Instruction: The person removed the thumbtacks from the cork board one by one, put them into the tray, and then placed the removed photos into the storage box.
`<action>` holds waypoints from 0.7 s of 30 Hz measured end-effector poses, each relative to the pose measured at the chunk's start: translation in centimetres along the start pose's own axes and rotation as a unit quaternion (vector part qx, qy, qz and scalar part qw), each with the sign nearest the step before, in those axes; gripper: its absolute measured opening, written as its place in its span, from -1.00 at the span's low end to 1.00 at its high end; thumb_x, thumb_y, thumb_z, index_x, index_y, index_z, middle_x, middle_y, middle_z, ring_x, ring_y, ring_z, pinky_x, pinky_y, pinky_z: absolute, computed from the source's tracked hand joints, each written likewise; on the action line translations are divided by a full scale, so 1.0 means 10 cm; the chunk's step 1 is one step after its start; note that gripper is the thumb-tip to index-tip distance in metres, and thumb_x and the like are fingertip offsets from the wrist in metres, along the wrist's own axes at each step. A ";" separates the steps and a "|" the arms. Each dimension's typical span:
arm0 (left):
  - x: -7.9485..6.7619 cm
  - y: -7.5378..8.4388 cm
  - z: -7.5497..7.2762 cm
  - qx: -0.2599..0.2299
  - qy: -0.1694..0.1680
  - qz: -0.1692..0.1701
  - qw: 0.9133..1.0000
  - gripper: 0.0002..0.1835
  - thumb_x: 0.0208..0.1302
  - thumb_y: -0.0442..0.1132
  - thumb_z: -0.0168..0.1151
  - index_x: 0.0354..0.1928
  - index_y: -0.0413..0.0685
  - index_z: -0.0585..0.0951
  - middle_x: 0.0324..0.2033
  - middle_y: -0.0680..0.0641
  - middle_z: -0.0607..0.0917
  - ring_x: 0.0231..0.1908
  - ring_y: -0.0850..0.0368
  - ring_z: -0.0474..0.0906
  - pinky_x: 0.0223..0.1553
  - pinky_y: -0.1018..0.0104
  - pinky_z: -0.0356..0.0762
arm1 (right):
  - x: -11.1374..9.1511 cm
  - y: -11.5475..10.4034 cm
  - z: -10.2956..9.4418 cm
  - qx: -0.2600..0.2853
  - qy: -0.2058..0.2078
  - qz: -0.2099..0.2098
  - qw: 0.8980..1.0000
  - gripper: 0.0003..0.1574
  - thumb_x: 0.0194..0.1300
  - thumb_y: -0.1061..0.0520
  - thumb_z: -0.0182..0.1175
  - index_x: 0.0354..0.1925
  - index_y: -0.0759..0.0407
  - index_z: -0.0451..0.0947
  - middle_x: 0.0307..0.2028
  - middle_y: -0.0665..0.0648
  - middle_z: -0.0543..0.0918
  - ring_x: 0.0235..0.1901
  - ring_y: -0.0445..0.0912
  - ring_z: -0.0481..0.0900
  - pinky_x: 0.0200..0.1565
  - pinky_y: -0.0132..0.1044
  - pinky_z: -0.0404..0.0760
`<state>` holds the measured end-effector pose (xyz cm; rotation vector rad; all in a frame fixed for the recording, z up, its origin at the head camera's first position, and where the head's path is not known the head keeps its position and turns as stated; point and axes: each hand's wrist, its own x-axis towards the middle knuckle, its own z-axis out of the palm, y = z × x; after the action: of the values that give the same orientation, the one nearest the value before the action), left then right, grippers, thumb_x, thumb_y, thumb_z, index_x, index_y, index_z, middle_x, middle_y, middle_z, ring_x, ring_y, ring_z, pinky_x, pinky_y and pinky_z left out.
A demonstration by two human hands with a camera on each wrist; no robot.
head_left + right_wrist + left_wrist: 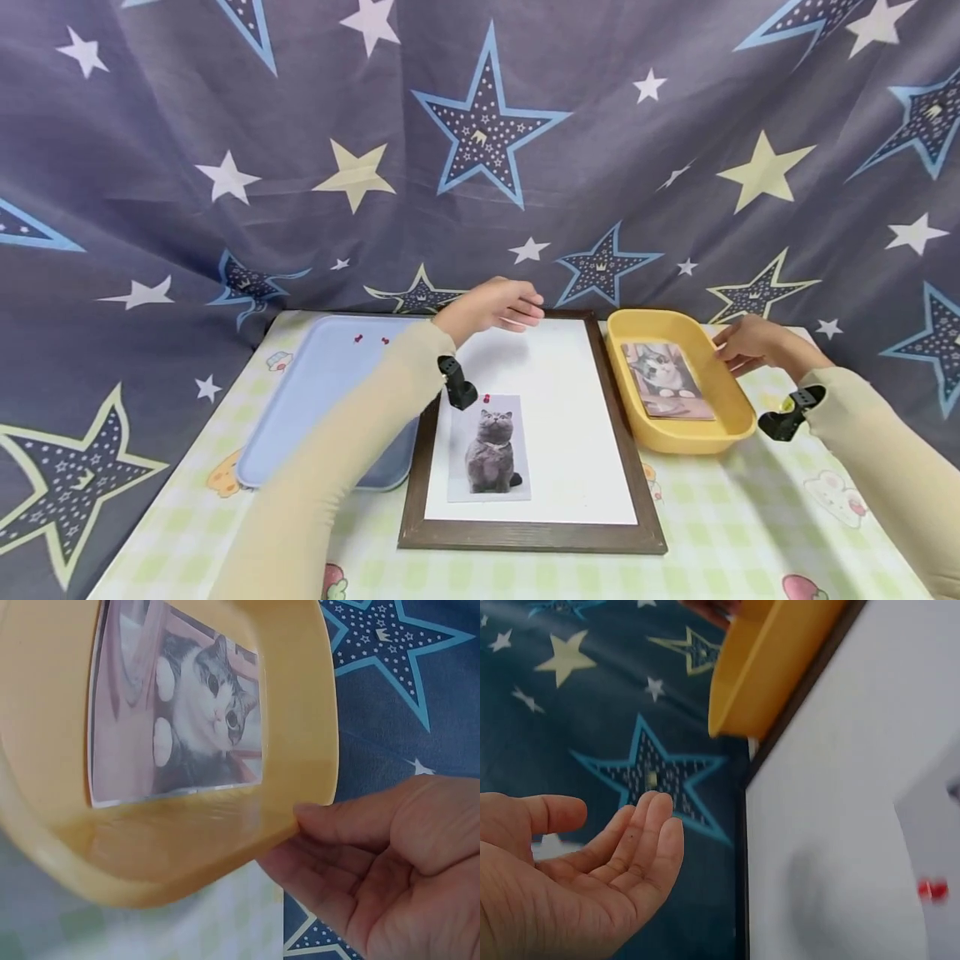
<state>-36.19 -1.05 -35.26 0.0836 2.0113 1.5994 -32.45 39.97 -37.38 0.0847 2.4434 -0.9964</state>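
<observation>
My right hand (753, 343) is at the far right side of a yellow plastic tub (678, 437), and in the right wrist view its thumb and fingers (349, 825) pinch the rim. Inside the tub lies a cat photo (670, 379) with a grey-and-white cat on it. Over the top of a brown-framed whiteboard (570, 433) hovers my left hand (498, 307), palm bare and fingers loosely bent. A grey cat photo (491, 462) hangs on the board's lower left, with a red pushpin (487, 398) at its top edge.
Left of the board lies a light blue tray (330, 367), partly behind my left sleeve, with red pushpins (358, 338) near its far end. A green checked cloth (540, 575) covers the table. A dark star-patterned curtain (300, 108) hangs right behind everything.
</observation>
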 end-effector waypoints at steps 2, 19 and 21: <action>-0.04 -0.02 -0.10 0.012 0.013 0.003 1.000 -0.56 0.53 -0.19 -0.04 0.33 -0.18 0.53 0.21 -0.24 0.65 0.24 -0.12 0.59 0.29 0.09 0.57 | 0.00 -0.03 0.00 -0.007 0.011 -0.006 1.000 -0.33 0.38 0.37 0.13 0.26 0.80 0.16 -0.44 0.00 0.71 -0.39 -0.17 0.68 -0.20 -0.17 0.80; -0.28 -0.49 -0.56 0.191 0.015 0.147 0.970 -0.63 0.56 -0.17 0.02 0.24 -0.18 0.57 0.06 -0.26 0.70 0.08 -0.12 0.69 0.19 -0.05 0.62 | 0.03 -0.76 0.51 -0.161 0.261 -0.226 0.925 -0.42 0.50 0.11 0.12 0.31 0.47 0.42 0.07 0.54 0.63 0.02 0.39 0.65 0.06 0.26 0.61; -0.32 -0.55 -0.56 0.225 0.010 0.175 0.958 -0.65 0.55 -0.19 0.02 0.21 -0.18 0.59 0.00 -0.23 0.72 0.02 -0.10 0.71 0.13 -0.04 0.65 | 0.00 -0.90 0.69 -0.155 0.257 -0.262 0.917 -0.43 0.52 0.09 0.12 0.34 0.39 0.42 0.14 0.49 0.62 0.08 0.36 0.64 0.12 0.26 0.60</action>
<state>-34.48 -8.72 -38.30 0.6286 2.4441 1.3008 -31.64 28.74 -35.82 -0.5048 3.1794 -0.8462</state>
